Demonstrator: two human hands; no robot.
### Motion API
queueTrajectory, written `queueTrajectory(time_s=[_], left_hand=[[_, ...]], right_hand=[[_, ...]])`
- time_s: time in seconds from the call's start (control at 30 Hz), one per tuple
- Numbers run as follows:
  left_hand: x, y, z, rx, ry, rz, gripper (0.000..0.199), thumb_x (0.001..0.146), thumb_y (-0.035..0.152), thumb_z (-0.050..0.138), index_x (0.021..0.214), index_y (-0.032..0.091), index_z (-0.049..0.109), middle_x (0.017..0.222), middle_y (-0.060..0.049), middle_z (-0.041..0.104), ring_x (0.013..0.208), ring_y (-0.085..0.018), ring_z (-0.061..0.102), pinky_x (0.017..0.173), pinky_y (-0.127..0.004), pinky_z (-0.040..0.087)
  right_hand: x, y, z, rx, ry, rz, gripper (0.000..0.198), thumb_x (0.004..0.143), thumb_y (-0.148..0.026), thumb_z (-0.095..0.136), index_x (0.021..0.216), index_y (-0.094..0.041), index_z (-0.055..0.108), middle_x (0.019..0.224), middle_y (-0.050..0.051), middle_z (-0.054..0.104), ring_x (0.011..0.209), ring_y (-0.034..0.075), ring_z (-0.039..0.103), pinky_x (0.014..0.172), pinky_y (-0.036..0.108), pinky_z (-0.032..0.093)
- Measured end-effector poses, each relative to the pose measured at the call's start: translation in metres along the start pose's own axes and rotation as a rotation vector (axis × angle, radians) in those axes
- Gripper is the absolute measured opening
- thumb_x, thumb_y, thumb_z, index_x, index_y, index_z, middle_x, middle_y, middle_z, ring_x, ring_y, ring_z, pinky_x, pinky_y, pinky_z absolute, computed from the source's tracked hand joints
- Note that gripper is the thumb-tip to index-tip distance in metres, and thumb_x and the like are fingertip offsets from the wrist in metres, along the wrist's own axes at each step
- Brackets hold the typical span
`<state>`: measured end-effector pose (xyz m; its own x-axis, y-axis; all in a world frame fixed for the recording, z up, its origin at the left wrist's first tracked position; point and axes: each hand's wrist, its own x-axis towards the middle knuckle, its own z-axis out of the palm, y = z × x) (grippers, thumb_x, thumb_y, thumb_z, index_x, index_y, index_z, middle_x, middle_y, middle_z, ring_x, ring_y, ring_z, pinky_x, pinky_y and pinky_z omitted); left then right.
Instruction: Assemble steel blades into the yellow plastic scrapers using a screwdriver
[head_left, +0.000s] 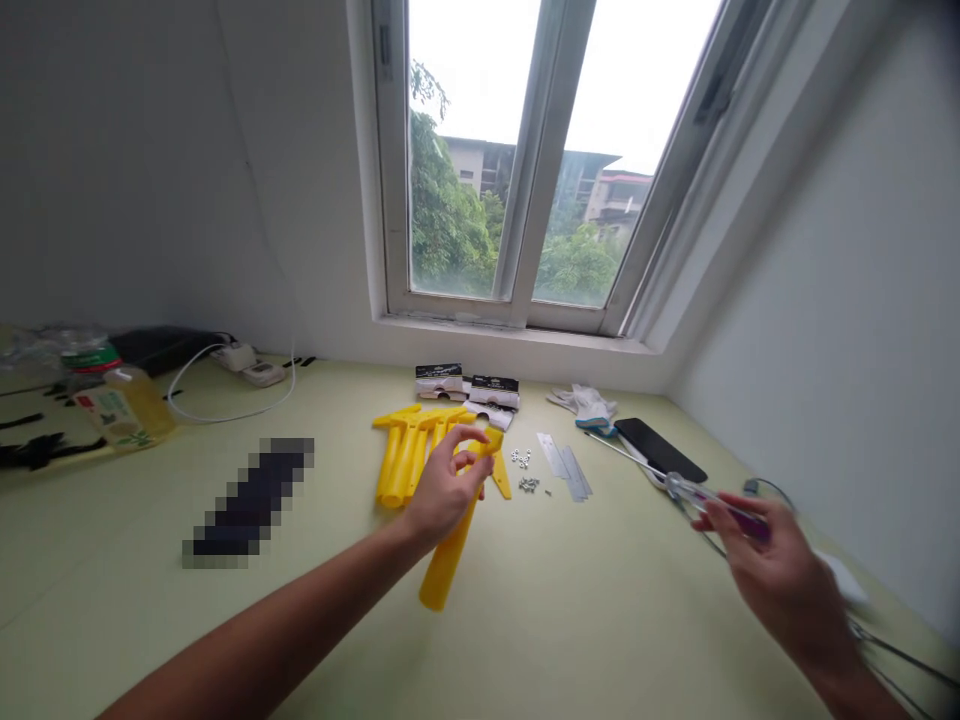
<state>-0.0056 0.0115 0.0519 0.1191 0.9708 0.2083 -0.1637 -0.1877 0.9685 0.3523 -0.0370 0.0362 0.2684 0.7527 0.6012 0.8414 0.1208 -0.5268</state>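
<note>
My left hand (448, 490) is closed around the upper part of a yellow plastic scraper handle (448, 572), which tilts with its round grip end toward me. Part of its wide head is hidden by my fingers. Just behind lie several more yellow scraper handles (405, 460), side by side. At the right, my right hand (780, 570) grips a screwdriver (694, 490) by its clear and purple handle, its long thin shaft pointing forward and left. Between the hands, on the table, are thin metal blades (564, 465), small screws (529, 485) and other small metal pieces (520, 458).
Black-and-white packaging cards (469, 390) lie near the window wall. White gloves (583, 402) and a black phone (660, 450) sit at the back right. On the left are a pixelated dark object (251, 500), a bottle of yellow drink (124, 400) and a white cable (225, 415).
</note>
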Motion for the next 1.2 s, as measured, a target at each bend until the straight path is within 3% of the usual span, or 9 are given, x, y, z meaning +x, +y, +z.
queueTrajectory(time_s=[0.1,0.2,0.27,0.37,0.5,0.67,0.73,0.9,1.2], left_hand=[[-0.015,-0.005,-0.005,0.015,-0.043,-0.067,0.022,0.078,0.030,0.066,0.097,0.021,0.056,0.096,-0.005,0.060,0.063,-0.009,0.056,0.056,-0.021,0.049],[-0.025,-0.012,-0.007,0.022,-0.011,-0.075,0.021,0.076,0.030,0.068,0.092,0.020,0.059,0.129,-0.010,0.046,0.075,-0.012,0.058,0.055,-0.023,0.050],[-0.030,-0.018,-0.005,0.025,-0.019,-0.091,0.022,0.075,0.031,0.068,0.091,0.019,0.060,0.136,-0.011,0.040,0.078,-0.013,0.058,0.055,-0.024,0.051],[-0.042,-0.027,-0.001,-0.010,-0.070,-0.172,0.031,0.073,0.031,0.070,0.100,0.020,0.057,0.129,-0.012,0.045,0.076,-0.013,0.058,0.058,-0.026,0.053],[-0.054,-0.037,0.003,-0.088,-0.107,-0.311,0.072,0.065,0.028,0.078,0.127,0.024,0.042,0.120,-0.013,0.050,0.074,-0.014,0.060,0.059,-0.027,0.052],[-0.053,-0.042,0.002,-0.225,-0.092,-0.343,0.100,0.056,0.027,0.083,0.138,0.024,0.027,0.130,-0.016,0.041,0.098,-0.023,0.061,0.069,-0.026,0.052],[-0.052,-0.044,0.002,-0.242,-0.095,-0.336,0.099,0.059,0.031,0.081,0.140,0.023,0.025,0.126,-0.016,0.044,0.097,-0.024,0.061,0.061,-0.024,0.051],[-0.052,-0.046,0.003,-0.231,-0.095,-0.315,0.085,0.070,0.039,0.071,0.139,0.021,0.026,0.119,-0.015,0.046,0.084,-0.022,0.059,0.042,-0.022,0.046],[-0.053,-0.050,0.002,-0.220,-0.114,-0.324,0.082,0.071,0.035,0.070,0.138,0.021,0.025,0.121,-0.015,0.044,0.081,-0.020,0.058,0.043,-0.023,0.049]], right_hand=[[-0.011,-0.001,0.020,-0.251,-0.021,-0.071,0.026,0.088,-0.048,0.048,0.097,-0.024,0.050,0.077,0.007,0.070,0.063,0.030,0.067,0.050,0.039,0.051],[-0.018,-0.003,0.036,-0.437,-0.108,-0.184,0.022,0.088,-0.042,0.047,0.097,-0.023,0.049,0.084,0.009,0.066,0.067,0.029,0.065,0.054,0.039,0.050],[-0.021,-0.001,0.042,-0.478,-0.179,-0.255,0.017,0.088,-0.039,0.048,0.095,-0.023,0.048,0.086,0.009,0.064,0.072,0.028,0.064,0.058,0.040,0.049],[-0.020,0.005,0.044,-0.444,-0.242,-0.336,0.016,0.087,-0.038,0.049,0.091,-0.023,0.051,0.087,0.009,0.061,0.080,0.028,0.061,0.067,0.041,0.049],[-0.004,-0.006,0.048,-0.339,-0.280,-0.442,0.022,0.086,-0.041,0.054,0.093,-0.021,0.058,0.101,0.012,0.061,0.095,0.030,0.057,0.082,0.046,0.046],[0.035,-0.054,0.094,-0.073,-0.652,-0.502,0.024,0.092,-0.029,0.043,0.097,-0.021,0.065,0.096,0.008,0.066,0.091,0.022,0.061,0.083,0.037,0.047],[0.050,-0.070,0.120,-0.056,-0.737,-0.491,0.026,0.090,-0.026,0.044,0.100,-0.021,0.067,0.094,0.008,0.068,0.083,0.020,0.063,0.077,0.032,0.048],[0.067,-0.084,0.163,-0.079,-0.733,-0.509,0.028,0.087,-0.020,0.046,0.105,-0.019,0.067,0.095,0.009,0.069,0.080,0.019,0.063,0.076,0.029,0.046],[0.059,-0.083,0.173,-0.083,-0.729,-0.499,0.024,0.087,-0.021,0.049,0.086,-0.018,0.072,0.087,0.009,0.069,0.081,0.019,0.061,0.076,0.027,0.043]])
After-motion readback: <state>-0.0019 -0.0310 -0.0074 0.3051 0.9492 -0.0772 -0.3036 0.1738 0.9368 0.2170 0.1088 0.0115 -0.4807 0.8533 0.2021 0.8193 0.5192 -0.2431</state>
